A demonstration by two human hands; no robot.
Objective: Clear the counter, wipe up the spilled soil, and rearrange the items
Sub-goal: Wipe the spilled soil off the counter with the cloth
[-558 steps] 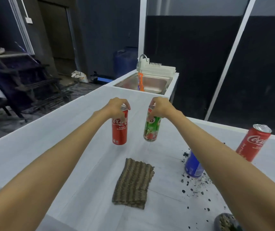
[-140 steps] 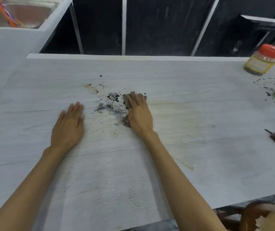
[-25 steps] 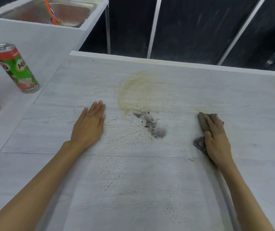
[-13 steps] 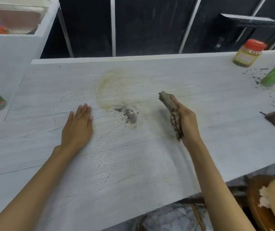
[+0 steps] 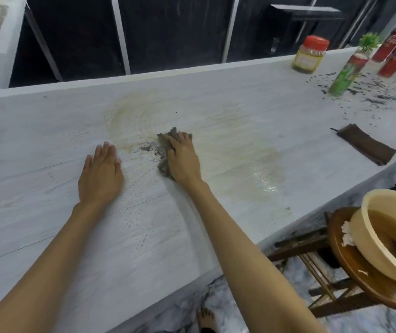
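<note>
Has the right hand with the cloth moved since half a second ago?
Yes. The right hand has come back down, pressing the cloth flat on the counter, and moved left to the edge of the soil pile.

My left hand (image 5: 101, 174) lies flat on the counter (image 5: 48, 140), blocking the sweep leftward. Bare counter runs wide to the right until the folded brown cloth (image 5: 366, 147). Far right corner is crowded: jar (image 5: 310, 56), green can (image 5: 346, 74), red cans (image 5: 394, 56), scattered soil (image 5: 372, 92). A basin (image 5: 389, 239) sits off the near edge.
</note>
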